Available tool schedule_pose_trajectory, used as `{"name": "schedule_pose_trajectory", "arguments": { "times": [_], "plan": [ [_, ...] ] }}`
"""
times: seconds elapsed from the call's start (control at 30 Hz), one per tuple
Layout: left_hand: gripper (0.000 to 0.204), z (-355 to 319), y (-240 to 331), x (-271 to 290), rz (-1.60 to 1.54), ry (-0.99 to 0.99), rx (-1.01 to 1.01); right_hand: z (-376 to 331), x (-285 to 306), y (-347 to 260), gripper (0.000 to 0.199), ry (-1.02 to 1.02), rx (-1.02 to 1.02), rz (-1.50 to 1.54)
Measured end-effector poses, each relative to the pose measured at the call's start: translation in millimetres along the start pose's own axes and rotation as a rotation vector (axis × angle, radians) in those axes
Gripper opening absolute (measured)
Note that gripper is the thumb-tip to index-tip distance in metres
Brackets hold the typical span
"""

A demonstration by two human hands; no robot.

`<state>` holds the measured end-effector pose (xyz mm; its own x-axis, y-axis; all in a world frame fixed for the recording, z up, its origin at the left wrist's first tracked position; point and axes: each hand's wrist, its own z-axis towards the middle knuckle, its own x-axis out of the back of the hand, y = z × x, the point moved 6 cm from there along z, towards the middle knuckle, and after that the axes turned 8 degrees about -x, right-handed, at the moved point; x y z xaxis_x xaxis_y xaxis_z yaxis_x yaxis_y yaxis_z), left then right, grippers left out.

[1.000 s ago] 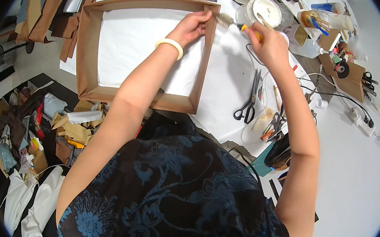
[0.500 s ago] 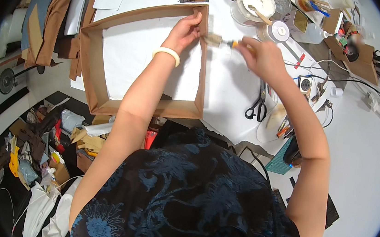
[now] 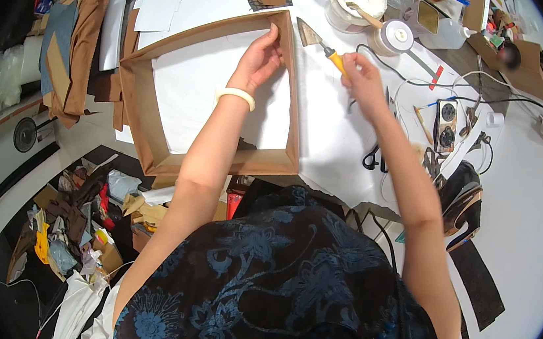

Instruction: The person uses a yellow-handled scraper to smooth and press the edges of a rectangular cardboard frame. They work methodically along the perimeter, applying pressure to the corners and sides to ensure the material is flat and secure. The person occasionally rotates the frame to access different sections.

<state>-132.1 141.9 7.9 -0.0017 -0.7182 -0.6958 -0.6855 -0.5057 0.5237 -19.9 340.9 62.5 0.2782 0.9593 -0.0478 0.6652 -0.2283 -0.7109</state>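
Observation:
A shallow brown box frame (image 3: 134, 103) lies before me, its walls standing around white paper. Inside it, at the right wall, is my left hand (image 3: 261, 60), thumb pointing up and fingers loosely bent apart against or close to the wall's inner face; exact contact is unclear. My right hand (image 3: 362, 83) grips the yellow handle of a small iron (image 3: 312, 37) with a flat triangular metal head. That head is just right of the wall's far corner, apart from it. Black scissors (image 3: 370, 158) lie partly hidden by my right forearm.
An open tub of white paste (image 3: 356, 5) with a stick stands at the far right, beside a lidded jar (image 3: 392, 38). Cords run across the right side near a power strip (image 3: 446, 125). Brown material strips (image 3: 80, 50) lie at left; scraps fill the lower left.
My right hand has drawn slightly nearer, and the iron's head has moved off the right wall. My left thumb and fingers have come off the wall's top edge. The whole view has shifted slightly.

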Motion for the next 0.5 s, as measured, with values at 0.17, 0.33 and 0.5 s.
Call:
{"name": "schedule_pose_trajectory", "arguments": {
  "times": [0.17, 0.33, 0.5],
  "plan": [
    [0.035, -2.3, -2.8, -8.4, 0.154, 0.014, -0.057, 2.5, -28.1, 28.4, 0.032, -0.093, -0.011, 0.276],
    [0.032, 5.1, -10.6, 6.9, 0.088, -0.006, -0.046, 7.1, -34.7, 22.0, 0.029, -0.058, -0.008, 0.176],
    [0.028, 2.8, -12.7, 0.0, -0.009, 0.007, -0.028, 15.6, -27.8, 13.5, 0.027, 0.014, 0.099, 0.065]
  ]
}}
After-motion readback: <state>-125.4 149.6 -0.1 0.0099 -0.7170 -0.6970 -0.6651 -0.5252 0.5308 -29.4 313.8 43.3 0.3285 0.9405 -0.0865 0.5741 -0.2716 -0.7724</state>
